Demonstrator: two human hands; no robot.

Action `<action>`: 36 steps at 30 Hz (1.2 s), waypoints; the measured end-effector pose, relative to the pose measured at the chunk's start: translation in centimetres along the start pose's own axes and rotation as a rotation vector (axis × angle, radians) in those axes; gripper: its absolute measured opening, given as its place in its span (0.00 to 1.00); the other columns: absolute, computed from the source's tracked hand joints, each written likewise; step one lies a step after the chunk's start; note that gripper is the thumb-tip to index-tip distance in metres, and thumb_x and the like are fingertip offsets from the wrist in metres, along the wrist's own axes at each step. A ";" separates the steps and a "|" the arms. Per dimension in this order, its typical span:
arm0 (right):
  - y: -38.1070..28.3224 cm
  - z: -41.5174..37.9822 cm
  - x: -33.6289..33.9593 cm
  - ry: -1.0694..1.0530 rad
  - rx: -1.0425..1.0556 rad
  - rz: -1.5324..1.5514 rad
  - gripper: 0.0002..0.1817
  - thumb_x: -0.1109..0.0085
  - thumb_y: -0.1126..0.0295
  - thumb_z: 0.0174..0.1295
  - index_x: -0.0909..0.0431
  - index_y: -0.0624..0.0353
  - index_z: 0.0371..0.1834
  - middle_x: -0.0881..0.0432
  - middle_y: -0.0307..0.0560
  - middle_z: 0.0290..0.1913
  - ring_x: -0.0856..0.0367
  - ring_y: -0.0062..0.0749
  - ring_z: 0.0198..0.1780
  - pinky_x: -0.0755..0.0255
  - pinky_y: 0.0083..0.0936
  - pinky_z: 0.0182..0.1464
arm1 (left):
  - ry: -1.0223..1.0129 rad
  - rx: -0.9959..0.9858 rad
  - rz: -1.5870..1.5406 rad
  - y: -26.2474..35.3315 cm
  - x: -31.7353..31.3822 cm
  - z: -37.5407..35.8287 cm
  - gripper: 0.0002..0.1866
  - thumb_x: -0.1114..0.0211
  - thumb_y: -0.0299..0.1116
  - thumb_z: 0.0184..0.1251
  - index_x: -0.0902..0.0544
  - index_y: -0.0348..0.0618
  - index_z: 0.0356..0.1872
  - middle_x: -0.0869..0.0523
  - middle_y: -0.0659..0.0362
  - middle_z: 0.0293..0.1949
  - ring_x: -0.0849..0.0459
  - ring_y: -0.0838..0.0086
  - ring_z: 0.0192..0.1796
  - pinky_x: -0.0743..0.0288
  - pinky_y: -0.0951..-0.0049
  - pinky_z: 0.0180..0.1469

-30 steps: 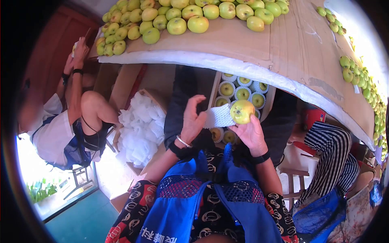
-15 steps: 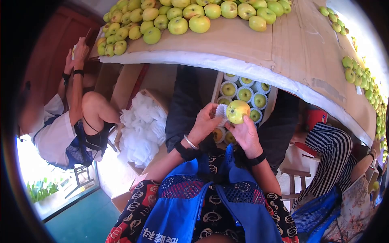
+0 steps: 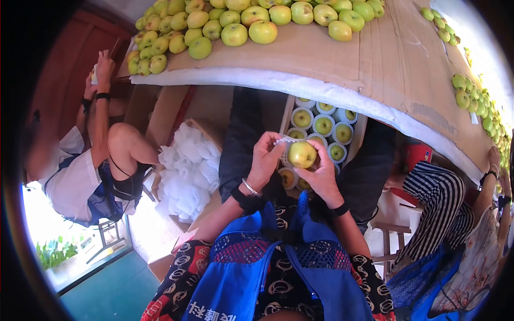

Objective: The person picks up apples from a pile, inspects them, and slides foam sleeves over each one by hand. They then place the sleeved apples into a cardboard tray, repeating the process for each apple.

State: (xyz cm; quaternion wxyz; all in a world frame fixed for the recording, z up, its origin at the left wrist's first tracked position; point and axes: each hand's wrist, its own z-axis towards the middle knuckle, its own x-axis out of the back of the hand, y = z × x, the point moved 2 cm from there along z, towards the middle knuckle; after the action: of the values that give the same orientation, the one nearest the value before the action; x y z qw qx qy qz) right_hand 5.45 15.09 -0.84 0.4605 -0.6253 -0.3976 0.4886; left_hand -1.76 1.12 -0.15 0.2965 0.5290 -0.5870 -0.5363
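Green-yellow apple (image 3: 302, 154) gripped in right hand (image 3: 323, 181). Left hand (image 3: 264, 161) pinches white foam net (image 3: 285, 141) beside it.

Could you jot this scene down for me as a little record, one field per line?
Left hand: the person's left hand pinches a white foam net sleeve
Right hand: the person's right hand holds a yellow-green apple beside the sleeve
Below the hands: an open cardboard box of apples in foam nets
To the left: a heap of white foam nets
Tabletop: brown cardboard sheet bearing loose yellow-green apples
Nearby: seated co-workers at both sides
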 end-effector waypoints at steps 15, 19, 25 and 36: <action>-3.2 1.0 -0.3 0.330 0.367 -0.726 0.34 0.28 0.73 0.36 0.35 0.59 0.50 0.28 0.54 0.48 0.29 0.49 0.50 0.33 0.36 0.51 | -0.220 -0.054 0.117 -0.3 -1.4 -0.8 0.09 0.37 0.29 0.61 0.29 0.42 0.37 0.25 0.65 0.35 0.27 0.85 0.37 0.31 0.82 0.38; -3.6 1.3 -0.3 0.326 0.465 -0.859 0.36 0.27 0.72 0.34 0.35 0.57 0.50 0.29 0.54 0.48 0.30 0.51 0.50 0.34 0.38 0.50 | -0.295 0.154 -0.223 0.6 -2.6 -0.9 0.13 0.36 0.29 0.61 0.33 0.45 0.40 0.27 0.64 0.41 0.27 0.84 0.44 0.29 0.82 0.42; -3.7 1.2 -1.2 0.249 0.440 -0.941 0.35 0.29 0.73 0.35 0.34 0.54 0.51 0.29 0.55 0.49 0.30 0.54 0.49 0.35 0.40 0.51 | -0.059 0.147 -0.226 -0.8 -2.2 -0.7 0.20 0.29 0.28 0.53 0.35 0.45 0.37 0.27 0.62 0.36 0.27 0.84 0.35 0.28 0.81 0.35; -1.2 0.9 1.4 0.132 0.081 0.097 0.15 0.49 0.75 0.63 0.32 0.64 0.54 0.25 0.44 0.48 0.27 0.21 0.48 0.33 0.19 0.50 | -0.249 0.038 -0.145 1.3 -1.7 -1.1 0.36 0.32 0.28 0.55 0.41 0.41 0.64 0.27 0.59 0.52 0.27 0.76 0.55 0.32 0.74 0.57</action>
State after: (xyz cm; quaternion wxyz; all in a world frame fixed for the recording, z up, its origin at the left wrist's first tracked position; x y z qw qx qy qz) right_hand 4.80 16.87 -0.07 0.4864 -0.6556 -0.3154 0.4838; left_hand -0.67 2.16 1.74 0.1721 0.5049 -0.5895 -0.6066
